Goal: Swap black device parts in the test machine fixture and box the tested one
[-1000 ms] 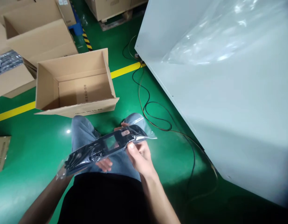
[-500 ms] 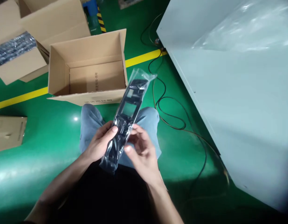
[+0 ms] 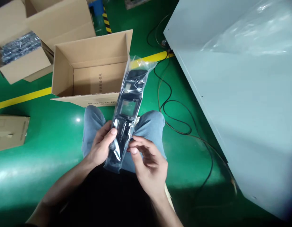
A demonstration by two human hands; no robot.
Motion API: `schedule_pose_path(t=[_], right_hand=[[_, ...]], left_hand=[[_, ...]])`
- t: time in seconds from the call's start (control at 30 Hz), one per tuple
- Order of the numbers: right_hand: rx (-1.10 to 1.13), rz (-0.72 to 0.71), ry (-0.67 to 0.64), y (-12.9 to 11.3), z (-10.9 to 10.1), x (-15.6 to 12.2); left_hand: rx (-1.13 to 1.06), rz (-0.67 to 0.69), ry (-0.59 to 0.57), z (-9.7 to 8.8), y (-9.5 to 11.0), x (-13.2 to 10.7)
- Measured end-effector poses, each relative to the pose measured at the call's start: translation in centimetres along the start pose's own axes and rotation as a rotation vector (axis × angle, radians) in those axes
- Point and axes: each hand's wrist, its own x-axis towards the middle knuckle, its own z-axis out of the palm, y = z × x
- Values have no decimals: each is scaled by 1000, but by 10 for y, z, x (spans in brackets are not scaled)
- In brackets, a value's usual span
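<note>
A long black plastic panel (image 3: pixel 128 108) with rectangular openings lies inside a clear plastic bag (image 3: pixel 146 65), tilted over my lap. My left hand (image 3: pixel 102 145) grips its left edge near the lower end, thumb on top and fingers mostly hidden underneath. Beside the right edge is my right hand (image 3: pixel 150 164), its fingers loosely curved and the thumb apart from the palm. Its fingertips are close to the bag; whether they touch it I cannot tell.
An open cardboard box (image 3: pixel 89 77) stands in front of my knees. At the left, another carton (image 3: pixel 30 67) holds bagged parts, and a flat carton (image 3: pixel 10 132) lies lower down. Black cables (image 3: pixel 183 132) loop over the floor beside a large grey panel (image 3: pixel 242 104) at the right.
The bagged panel has turned so more of its face shows, and its upper end has risen. My right hand has drawn slightly right and down from its edge.
</note>
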Motion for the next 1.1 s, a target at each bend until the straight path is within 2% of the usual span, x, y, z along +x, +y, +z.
schedule_pose_path(t=[0.2, 0.4, 0.5, 0.6, 0.7, 0.8, 0.97, 1.1], right_hand=[[-32, 3, 172, -15, 9, 13], [-67, -7, 183, -18, 9, 17], [-77, 19, 183, -14, 8, 18], [-37, 44, 188, -8, 7, 21], [-3, 54, 204, -4, 5, 25], [20, 55, 197, -2, 3, 27], [115, 101, 74, 4, 4, 29], [205, 188, 49, 12, 3, 31]], left_hand=[[102, 47, -42, 2, 5, -5], [100, 37, -86, -2, -2, -9], [123, 9, -82, -4, -6, -10], [224, 36, -39, -5, -4, -10], [367, 96, -3, -5, 1, -10], [516, 193, -33, -2, 4, -11], [845, 368, -27, 3, -2, -14], [970, 452, -47, 1, -4, -18]])
